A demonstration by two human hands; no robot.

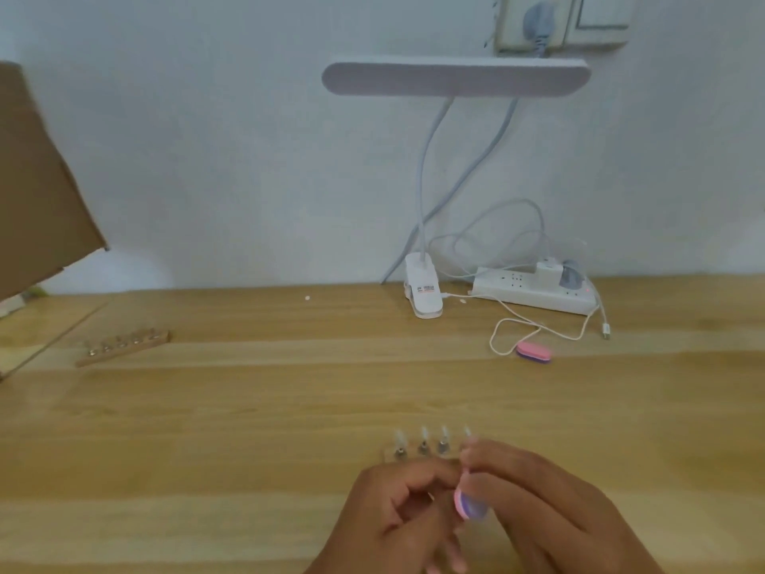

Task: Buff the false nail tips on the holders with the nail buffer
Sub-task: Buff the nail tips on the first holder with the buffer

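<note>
Two hands [397, 511] [546, 515], two buffers [470, 505] (one lying apart [534, 352]), two holders [124, 348] [387, 454], four nail tips [423, 435], one lamp [455, 78], one power strip [534, 296].

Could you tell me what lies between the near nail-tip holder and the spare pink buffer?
In the head view, only bare table lies between the near holder and the spare buffer.

Light wood table [248, 408] with paler bands. The lamp [424, 292] and the power strip [534, 292] right of it are white; the box [37, 180] left of it, brown. Near buffer [470, 505] and far buffer [534, 352], before the lamp: pink and purple.
</note>
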